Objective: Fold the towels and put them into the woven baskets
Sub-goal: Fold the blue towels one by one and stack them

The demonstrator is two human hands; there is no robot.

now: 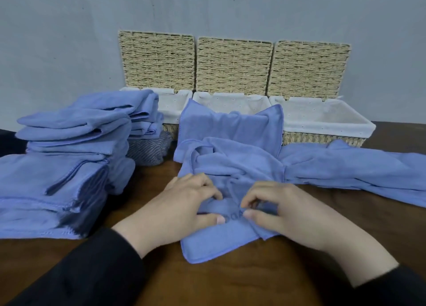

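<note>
Both hands pinch the crumpled blue towel (230,167) at center frame on the bench (230,282): left hand (184,204), right hand (283,211). Fingertips are half buried in folds. Middle basket (230,102) is partly hidden behind it; towel stack (69,158) is cut off left.

Hidden, cropped and blurred parts

The stack of towels (62,167) is cut off by the left edge, and its near side is smeared by blur. The long towel (359,169) is cropped at the right edge. The left basket (171,108) is largely concealed behind the stack, and the front of the middle basket (230,102) is covered by a raised towel (230,128). Dark lettering between the hands (232,215) cannot be read.
</note>
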